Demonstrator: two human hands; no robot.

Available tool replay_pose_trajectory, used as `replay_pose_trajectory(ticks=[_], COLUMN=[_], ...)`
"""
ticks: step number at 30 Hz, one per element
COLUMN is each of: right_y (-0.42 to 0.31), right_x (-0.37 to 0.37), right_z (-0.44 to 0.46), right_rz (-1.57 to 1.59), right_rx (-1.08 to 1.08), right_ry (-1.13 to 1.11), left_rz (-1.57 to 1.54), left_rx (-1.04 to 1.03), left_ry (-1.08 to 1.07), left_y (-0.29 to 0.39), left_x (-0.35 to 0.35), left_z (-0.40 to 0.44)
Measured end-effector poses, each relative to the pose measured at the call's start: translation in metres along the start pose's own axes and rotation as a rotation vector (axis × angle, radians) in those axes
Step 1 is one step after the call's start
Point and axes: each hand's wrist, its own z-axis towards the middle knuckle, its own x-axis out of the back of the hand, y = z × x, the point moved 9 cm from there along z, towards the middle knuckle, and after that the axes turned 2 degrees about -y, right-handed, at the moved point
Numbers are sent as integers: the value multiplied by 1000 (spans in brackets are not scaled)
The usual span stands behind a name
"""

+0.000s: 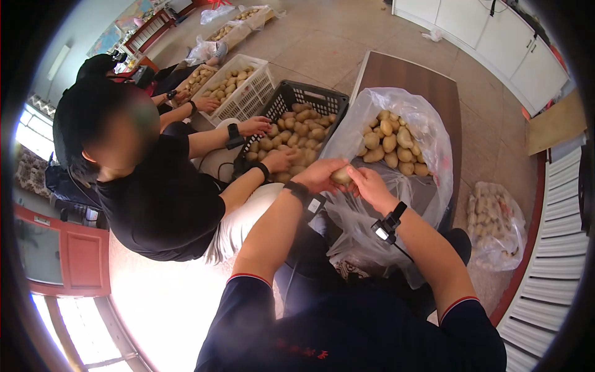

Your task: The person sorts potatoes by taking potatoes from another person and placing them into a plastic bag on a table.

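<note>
A potato (340,177) is held between my two hands, over the near left side of a clear plastic bag (434,121). My left hand (317,176) curls around it from the left, and my right hand (370,186) grips it from the right with the thumb on its surface. Several potatoes (389,141) fill the open bag just beyond my hands. Immediately to the left, a black crate (339,99) holds more potatoes, with a co-worker's hands (282,159) reaching into it.
The co-worker (186,204) sits close on my left. Beyond the black crate stands a white crate (263,84) of potatoes, with another person's hands near it. The bag lies on a brown board (409,74). A second potato bag (493,226) sits on the floor at right.
</note>
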Motion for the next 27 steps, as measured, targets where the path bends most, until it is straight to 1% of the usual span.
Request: replay_pose_trajectory(ticks=[2,4,5,7,8,9,10,11,12,13,14,15,16,17,18,19,20,21,22,23,24,25,26,27], right_y=[7,21,30,57,70,76,79,84,85,88,92,93,93,97,84,69,68,66,64,63,74,85,88,106], right_x=[3,9,8,10,13,13,16,23,27,30,32,40,50,57,69,75,79,88,97,100,107,114,120,128], right_z=[-1,-2,-3,-5,-10,-16,-24,-34,-43,-50,-54,-59,-64,-66,-75,-82,-84,-88,-92,-92,-88,-85,-81,-75], right_rz=[48,94,44,-52,-53,-104,-156,-159,-229,-297,-295,-362,-429,-428,-695,-963,-962,-1015,-1066,-1063,-1059,-1054,-1052,-973], right_rx=[-5,-16,-29,-52,-76,-37,4,-13,-11,-6,-10,14,39,39,98,157,157,83,7,8,-99,-207,-207,-357], right_ry=[48,106,97,80,111,113,111,133,162,185,191,271,350,353,472,589,591,672,754,759,723,683,685,619], left_rz=[-19,-65,-119,-129,-227,-221,-309,-316,-399,-444,-488,-486,-532,-579,-578,-578,-576,-574,-549,-534,-519,-498,-478,-477], left_rx=[-21,-103,-100,-163,-183,-191,-233,-196,-214,-218,-224,-221,-249,-276,-275,-345,-380,-416,-397,-389,-381,-312,-241,-242], left_ry=[-3,117,85,144,177,268,304,418,477,498,524,521,598,674,673,693,702,712,772,801,830,892,954,954], left_y=[3,10,4,6,0,-6,-5,-5,-10,-13,-16,-18,-20,-23,-26,-26,-27,-27,-31,-33,-32,-31,-31,-30], left_x=[1,15,26,46,63,83,90,97,110,121,132,136,145,154,158,165,170,175,182,187,186,177,167,163], left_z=[-5,-10,-4,-2,1,5,1,-5,-6,-6,-7,-6,-8,-11,-10,-12,-12,-14,-17,-16,-18,-23,-29,-30])
